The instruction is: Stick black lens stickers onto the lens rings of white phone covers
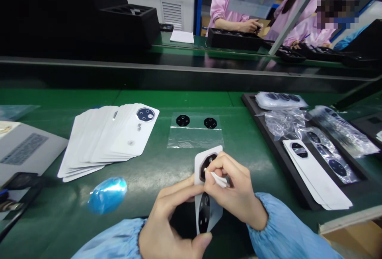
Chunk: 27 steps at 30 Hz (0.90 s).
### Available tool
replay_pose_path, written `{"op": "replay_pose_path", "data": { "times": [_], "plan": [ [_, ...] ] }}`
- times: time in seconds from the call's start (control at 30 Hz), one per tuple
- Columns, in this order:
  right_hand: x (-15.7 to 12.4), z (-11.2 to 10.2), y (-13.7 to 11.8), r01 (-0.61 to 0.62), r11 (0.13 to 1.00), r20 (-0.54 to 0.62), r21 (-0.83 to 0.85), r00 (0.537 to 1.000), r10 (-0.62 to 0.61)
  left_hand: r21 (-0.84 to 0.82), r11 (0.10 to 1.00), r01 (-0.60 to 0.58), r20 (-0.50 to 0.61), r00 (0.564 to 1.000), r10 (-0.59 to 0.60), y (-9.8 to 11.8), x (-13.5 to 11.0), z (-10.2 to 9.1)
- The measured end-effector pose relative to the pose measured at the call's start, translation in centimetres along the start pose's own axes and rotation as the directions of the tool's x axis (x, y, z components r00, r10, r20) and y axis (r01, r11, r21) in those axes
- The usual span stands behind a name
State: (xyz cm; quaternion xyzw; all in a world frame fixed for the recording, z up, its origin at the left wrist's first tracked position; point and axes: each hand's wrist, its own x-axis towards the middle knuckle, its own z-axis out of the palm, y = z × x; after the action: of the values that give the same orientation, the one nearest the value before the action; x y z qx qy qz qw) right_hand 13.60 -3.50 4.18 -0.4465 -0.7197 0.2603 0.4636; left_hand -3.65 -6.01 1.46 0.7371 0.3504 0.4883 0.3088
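My left hand (176, 211) is wrapped round a white phone back panel (200, 157), thumb at the lower edge and fingers behind it. At its upper end the panel has a dark octagonal camera area (203, 173). My right hand (231, 185) pinches a small white piece (220, 179), perhaps folded cloth or paper, with its fingertips at that area. Below the fingers a black lens plate (204, 213) with holes shows near my left thumb; what it is fixed to is partly hidden. Just beyond, two black octagonal lens plates (183, 120) lie on a clear film (195, 136).
Fanned white phone panels (98, 135) lie to the left, near a crumpled blue film (108, 195) and a white box (26, 151). On the right, a black tray (268, 147) holds bagged lens plates (343, 131) and white panels (316, 175). Co-workers in pink (221, 4) sit beyond the bench.
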Motion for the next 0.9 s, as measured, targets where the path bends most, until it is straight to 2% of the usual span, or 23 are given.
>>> {"op": "replay_pose_path", "data": {
  "times": [0.13, 0.3, 0.5, 0.6, 0.73, 0.8, 0.9],
  "plan": [
    [0.0, -0.5, -0.5, -0.006, 0.999, -0.013, 0.047, 1.0, 0.006, -0.145, 0.989, 0.037, 0.014, 0.999, -0.036, 0.3, 1.0, -0.4],
    [-0.3, -1.2, -1.5, 0.023, 0.994, -0.032, 0.103, 0.999, -0.02, -0.381, 0.919, 0.1, 0.088, 0.994, -0.071, 0.6, 1.9, -0.5],
    [-0.4, -1.6, -1.8, -0.029, 0.968, -0.013, 0.251, 0.999, 0.033, -0.45, 0.881, 0.145, 0.125, 0.987, -0.098, 0.5, 1.6, -0.6],
    [-0.5, -2.0, -1.8, -0.079, 0.905, 0.016, 0.419, 0.997, 0.08, -0.514, 0.829, 0.22, 0.141, 0.975, -0.171, 0.8, 1.8, -0.7],
    [-0.5, -2.4, -1.9, -0.14, 0.753, 0.075, 0.643, 0.99, 0.119, -0.539, 0.791, 0.29, 0.171, 0.957, -0.235, 1.0, 1.8, -1.1],
    [-0.3, -2.6, -1.9, -0.138, 0.77, 0.053, 0.623, 0.989, 0.135, -0.521, 0.804, 0.287, 0.164, 0.958, -0.236, 1.0, 1.4, -1.1],
    [0.1, -2.8, -2.2, -0.11, 0.872, -0.01, 0.477, 0.991, 0.13, -0.473, 0.84, 0.267, 0.109, 0.963, -0.245, 0.8, 0.6, -0.9]
  ]
}}
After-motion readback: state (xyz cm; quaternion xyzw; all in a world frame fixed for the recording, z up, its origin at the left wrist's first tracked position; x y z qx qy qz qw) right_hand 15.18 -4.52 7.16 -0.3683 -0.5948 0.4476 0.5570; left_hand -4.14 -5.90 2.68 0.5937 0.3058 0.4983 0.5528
